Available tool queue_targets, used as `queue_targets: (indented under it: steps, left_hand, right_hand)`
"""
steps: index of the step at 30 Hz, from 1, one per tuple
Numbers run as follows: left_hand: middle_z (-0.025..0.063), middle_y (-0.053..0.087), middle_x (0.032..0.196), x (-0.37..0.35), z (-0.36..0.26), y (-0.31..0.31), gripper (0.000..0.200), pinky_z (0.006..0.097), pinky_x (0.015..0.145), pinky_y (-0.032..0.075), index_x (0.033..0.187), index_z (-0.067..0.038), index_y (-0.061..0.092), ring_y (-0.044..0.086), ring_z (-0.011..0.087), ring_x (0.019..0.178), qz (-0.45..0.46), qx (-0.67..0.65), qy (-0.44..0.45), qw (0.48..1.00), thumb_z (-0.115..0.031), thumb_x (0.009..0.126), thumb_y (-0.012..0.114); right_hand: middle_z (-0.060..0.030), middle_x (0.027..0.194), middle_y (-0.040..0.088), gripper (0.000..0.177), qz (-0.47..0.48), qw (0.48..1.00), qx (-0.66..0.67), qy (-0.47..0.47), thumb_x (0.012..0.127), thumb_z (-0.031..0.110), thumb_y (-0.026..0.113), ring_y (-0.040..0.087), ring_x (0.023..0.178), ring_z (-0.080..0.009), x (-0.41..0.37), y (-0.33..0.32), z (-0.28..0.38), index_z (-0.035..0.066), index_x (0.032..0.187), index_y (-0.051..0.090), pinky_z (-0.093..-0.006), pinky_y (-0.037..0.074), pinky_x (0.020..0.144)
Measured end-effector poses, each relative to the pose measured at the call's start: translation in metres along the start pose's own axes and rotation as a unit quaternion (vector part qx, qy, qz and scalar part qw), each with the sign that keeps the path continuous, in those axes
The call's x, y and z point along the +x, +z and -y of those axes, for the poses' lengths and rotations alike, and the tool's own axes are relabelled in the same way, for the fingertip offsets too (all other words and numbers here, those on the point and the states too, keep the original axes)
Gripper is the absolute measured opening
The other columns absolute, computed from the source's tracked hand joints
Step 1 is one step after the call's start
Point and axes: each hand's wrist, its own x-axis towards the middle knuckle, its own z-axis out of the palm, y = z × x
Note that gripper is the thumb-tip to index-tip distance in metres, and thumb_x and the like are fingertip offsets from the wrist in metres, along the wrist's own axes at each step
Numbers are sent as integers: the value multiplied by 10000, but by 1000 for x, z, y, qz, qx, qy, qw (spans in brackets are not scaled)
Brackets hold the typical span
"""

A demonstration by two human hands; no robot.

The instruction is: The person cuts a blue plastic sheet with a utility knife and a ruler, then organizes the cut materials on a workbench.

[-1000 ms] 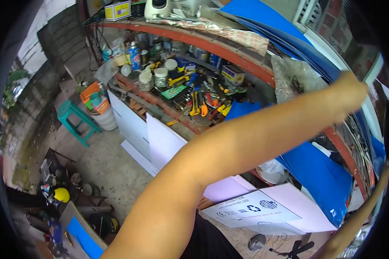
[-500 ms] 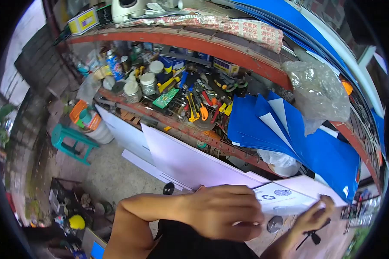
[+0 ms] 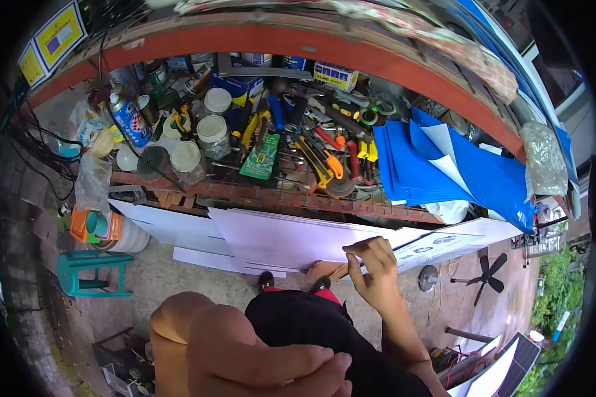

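My left hand (image 3: 271,360) is large and close to the camera at the bottom, in front of my dark clothing. Its fingers are bent together and run past the lower edge, so I cannot tell what, if anything, is in them. Farther forward, my right hand (image 3: 375,270) is raised with loosely bent fingers, thumb and forefinger a little apart and nothing between them. It overlaps the lower edge of the large white panels (image 3: 284,238), which lean against the shelf front. Near it lies a printed white panel (image 3: 437,248), and brown cardboard (image 3: 327,268) sits below on the floor.
A red-framed shelf (image 3: 271,195) holds jars (image 3: 212,135), a spray can (image 3: 131,119), a green package (image 3: 261,157), cutters (image 3: 316,165) and blue sheets (image 3: 463,173). A teal stool (image 3: 89,271) stands left, beside a bucket (image 3: 131,235). Black fan blades (image 3: 489,279) show at right.
My view has shifted, bringing my feet into sight. My left hand has moved down and left, closer to the camera. My right hand has moved left and up, away from the printed panel's right end.
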Motion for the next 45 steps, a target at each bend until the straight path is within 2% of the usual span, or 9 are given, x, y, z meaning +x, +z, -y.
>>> queue_targets:
  steps: [5,8,14,15,17,20,26,32,45]
  left_hand:
    - [11,640,642,-3,28,-21,77,263,599,550,659,-72,642,648,148,582,-44,3,106,993,-102,728,658]
    - [-7,632,664,-7,21,-41,104,275,583,537,642,-76,634,648,152,592,-15,11,-60,998,-92,743,654]
    - [-22,663,754,-17,49,-72,31,280,573,523,723,-90,685,658,152,634,53,-18,89,995,-91,745,662]
    - [-23,668,778,-21,50,-73,485,293,570,530,1178,-116,426,663,178,639,21,-24,77,996,-92,759,670]
    - [-24,673,802,-29,43,-88,1000,306,567,536,1632,-142,168,668,204,644,-13,-29,66,997,-93,773,678]
    - [105,677,915,-45,56,-111,210,394,653,555,949,-58,656,694,270,833,245,-48,-177,952,16,764,722]
    - [185,649,970,-85,225,-30,151,493,815,495,1098,-3,593,610,398,896,122,167,-162,965,-2,953,555]
    - [207,712,913,-59,329,-26,173,477,866,502,1066,14,649,659,370,976,256,398,-191,860,-82,940,578]
    - [148,776,997,-46,377,1,196,433,1010,411,996,-72,768,711,295,1066,424,501,-224,721,-146,910,607]
  right_hand:
    - [-102,904,664,187,64,998,-6,18,776,3,745,617,827,-303,4,32,19,25,960,716,-398,475,728]
    - [-99,895,657,182,88,996,1,15,782,13,746,611,822,-303,6,46,28,24,960,708,-397,477,732]
    - [-105,896,654,141,101,995,5,26,800,22,742,609,826,-308,16,62,41,18,937,706,-407,486,748]
    - [-108,894,655,133,105,994,5,27,804,24,742,610,828,-309,17,63,41,15,932,707,-409,487,749]
    - [-110,892,656,126,110,994,-1,27,810,28,741,613,832,-311,20,65,40,14,931,709,-409,487,747]
    - [-111,893,660,111,114,993,3,20,821,37,739,616,837,-313,28,70,41,14,927,713,-411,486,745]
    - [-99,892,663,109,156,988,3,12,831,50,736,621,843,-307,23,84,50,24,933,710,-408,484,754]
    - [-97,924,674,165,223,974,23,18,833,98,740,639,899,-300,10,92,53,39,984,707,-403,485,815]
    - [-109,965,679,181,182,980,-6,82,879,143,715,651,933,-307,-14,83,45,49,1033,705,-420,513,850]
